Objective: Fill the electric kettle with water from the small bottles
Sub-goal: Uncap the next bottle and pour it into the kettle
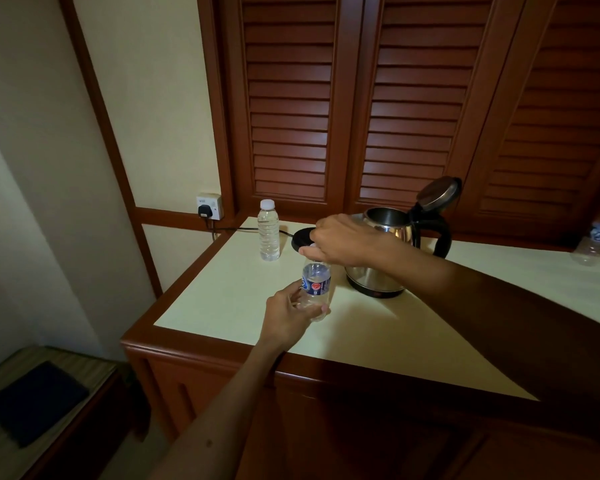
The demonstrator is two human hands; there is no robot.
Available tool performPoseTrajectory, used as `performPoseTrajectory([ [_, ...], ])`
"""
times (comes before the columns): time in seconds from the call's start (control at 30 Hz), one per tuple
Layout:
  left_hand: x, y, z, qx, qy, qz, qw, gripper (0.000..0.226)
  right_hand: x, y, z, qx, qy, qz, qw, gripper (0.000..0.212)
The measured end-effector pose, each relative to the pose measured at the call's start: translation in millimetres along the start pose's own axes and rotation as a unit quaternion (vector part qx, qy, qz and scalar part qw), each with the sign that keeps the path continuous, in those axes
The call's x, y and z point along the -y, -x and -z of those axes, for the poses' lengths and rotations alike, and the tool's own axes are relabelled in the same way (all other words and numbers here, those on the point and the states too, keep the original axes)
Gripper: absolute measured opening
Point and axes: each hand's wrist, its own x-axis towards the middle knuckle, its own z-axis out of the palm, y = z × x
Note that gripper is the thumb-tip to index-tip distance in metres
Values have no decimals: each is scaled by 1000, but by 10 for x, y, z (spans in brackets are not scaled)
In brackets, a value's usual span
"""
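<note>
1. I count three small clear plastic water bottles. The first is the blue-labelled bottle held at the centre of the frame, just above the pale counter top.
2. My left hand wraps around that bottle's lower body, fingers curled round it from the left side.
3. My right hand comes in from the right and sits on top of the same bottle, thumb and fingers pinched around its white cap; I cannot tell whether the cap is loose or tight.
4. The second bottle, a clear ribbed bottle with a white cap, stands upright above and left of centre, near the counter's back edge, apart from both hands.
5. The third bottle, with a blue-and-white label, stands at the far right edge of the frame, partly cut off.
6. There is one stainless steel electric kettle with a black handle, right of centre, just beside the held bottle and partly behind my right wrist. Its lid is hinged up and open.
7. One round black kettle base lies behind my right hand, with the kettle standing off it on the counter.
8. One black plug sits in the white wall socket at upper left of the counter, its cord running toward the base.
</note>
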Motion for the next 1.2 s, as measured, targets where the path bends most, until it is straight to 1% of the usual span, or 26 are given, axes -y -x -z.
performPoseTrajectory([
  [0.07, 7, -2, -5, -3, 0, 0, 1000, 42, 26, -33, -8, -18, 40, -18, 999, 54],
  [0.13, 8, 1, -6, -5, 1, 0, 1000, 43, 54, -57, -3, -31, 39, -47, 998, 54],
  [0.2, 16, -11, -7, -5, 5, 3, 1000, 44, 51, -66, -6, -21, 20, -67, 997, 54],
  [0.23, 23, -14, -11, -3, 8, 3, 1000, 46, 34, -64, -3, -4, 13, -68, 998, 54],
  [0.3, 22, -21, -17, -4, 11, 9, 1000, 47, -25, -38, 53, 43, -17, -53, 997, 55],
  [0.37, 30, -42, -14, -7, 16, 17, 1000, 46, -96, -1, 113, 77, -80, -17, 994, 50],
  [0.43, 40, -55, -12, -9, 18, 21, 1000, 47, -164, 24, 135, 77, -118, 45, 989, 35],
  [0.5, 39, -61, -13, -10, 14, 26, 1000, 49, -215, 37, 128, 75, -126, 70, 987, 23],
  [0.6, 61, -68, -32, -14, 7, 27, 1000, 50, -167, 42, 130, 91, -115, 51, 988, 17],
  [0.7, 61, -64, -47, -22, -5, 28, 999, 50, -74, 19, 137, 103, -76, 43, 991, 20],
  [0.87, 36, -51, -57, -32, -17, 26, 999, 50, -50, 28, 111, 80, -47, 45, 995, 24],
  [0.97, 5, -32, -56, -33, -22, 25, 999, 47, -36, 30, 64, 59, -58, 33, 996, 21],
  [1.03, -8, -29, -51, -31, -26, 27, 999, 48, -47, 62, -18, 35, -105, 2, 994, 21],
  [1.1, 6, -38, -36, -25, -24, 30, 999, 52, -57, 128, -132, -11, -209, -46, 977, 23],
  [1.13, 16, -41, -31, -22, -27, 29, 999, 53, -57, 166, -200, -29, -280, -70, 957, 23],
  [1.2, 39, -48, -25, -14, -38, 24, 999, 51, -21, 258, -336, -21, -436, -109, 893, 23],
])
